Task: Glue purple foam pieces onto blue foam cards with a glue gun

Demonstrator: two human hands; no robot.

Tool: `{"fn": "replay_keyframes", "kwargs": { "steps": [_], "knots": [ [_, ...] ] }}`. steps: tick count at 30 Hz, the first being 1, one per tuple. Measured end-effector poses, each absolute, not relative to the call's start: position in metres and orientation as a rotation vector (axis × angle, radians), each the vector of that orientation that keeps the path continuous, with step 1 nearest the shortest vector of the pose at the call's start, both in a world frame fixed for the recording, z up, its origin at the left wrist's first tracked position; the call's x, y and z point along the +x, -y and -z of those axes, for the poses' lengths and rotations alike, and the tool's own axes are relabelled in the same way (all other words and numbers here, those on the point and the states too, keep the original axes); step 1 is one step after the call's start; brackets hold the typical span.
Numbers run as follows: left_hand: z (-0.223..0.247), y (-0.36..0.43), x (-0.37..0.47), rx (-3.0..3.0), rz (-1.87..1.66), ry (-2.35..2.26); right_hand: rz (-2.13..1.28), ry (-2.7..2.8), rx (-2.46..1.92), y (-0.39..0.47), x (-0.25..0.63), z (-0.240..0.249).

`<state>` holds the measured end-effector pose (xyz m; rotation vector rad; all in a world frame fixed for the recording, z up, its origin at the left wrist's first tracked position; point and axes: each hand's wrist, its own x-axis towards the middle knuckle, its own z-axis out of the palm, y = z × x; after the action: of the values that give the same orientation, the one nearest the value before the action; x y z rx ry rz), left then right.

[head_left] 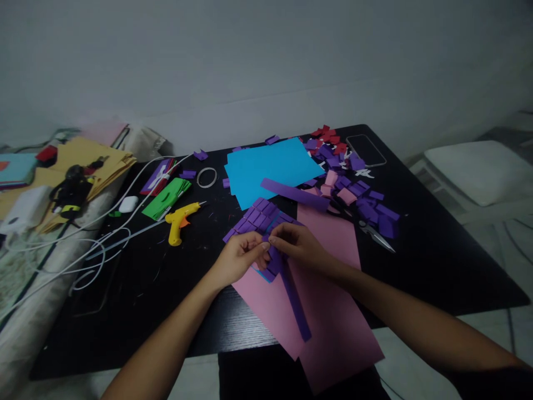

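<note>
My left hand [241, 256] and my right hand [297, 244] meet at the front middle of the table, both with fingers pinched. Between them they hold a long purple paper strip [295, 300], whose free end hangs toward me over pink paper sheets [333, 322]. Under and behind my fingers lies a woven-looking purple paper panel [258, 215] with a blue edge showing. Part of the panel and the pinched end of the strip are hidden by my fingers. Another purple strip [295, 194] lies just beyond, across blue sheets [266, 166].
A yellow glue gun [178, 222] lies left, near green folded paper [166, 199], a tape ring [207, 178] and white cables [100, 244]. Scissors [377, 236] rest on the right beside several folded purple pieces [368, 208]. A white chair [462, 172] stands right of the black table [437, 266].
</note>
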<state>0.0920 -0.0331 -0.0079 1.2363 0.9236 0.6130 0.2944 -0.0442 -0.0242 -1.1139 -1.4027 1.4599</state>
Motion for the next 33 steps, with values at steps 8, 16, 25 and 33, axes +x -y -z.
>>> {"fn": "replay_keyframes", "kwargs": {
  "steps": [8, 16, 25, 33],
  "knots": [
    [0.0074, 0.0337, 0.0922, 1.256, -0.604, -0.922, -1.430, 1.423, -1.097, 0.0458, 0.2934, 0.0235],
    [0.0032, 0.0340, 0.0923, 1.335, -0.647, -0.949, -1.436, 1.373, -1.110, 0.0471, 0.2921, 0.0257],
    [0.0088, 0.0312, 0.0885, 1.287, -0.726, -0.973, -1.761, 1.283, -0.994, 0.0468, 0.2943, 0.0221],
    [0.0066, 0.0316, 0.0899, 1.279, -0.708, -0.982, -1.845, 1.247, -0.931, 0.0493, 0.2902, 0.0244]
  ]
}}
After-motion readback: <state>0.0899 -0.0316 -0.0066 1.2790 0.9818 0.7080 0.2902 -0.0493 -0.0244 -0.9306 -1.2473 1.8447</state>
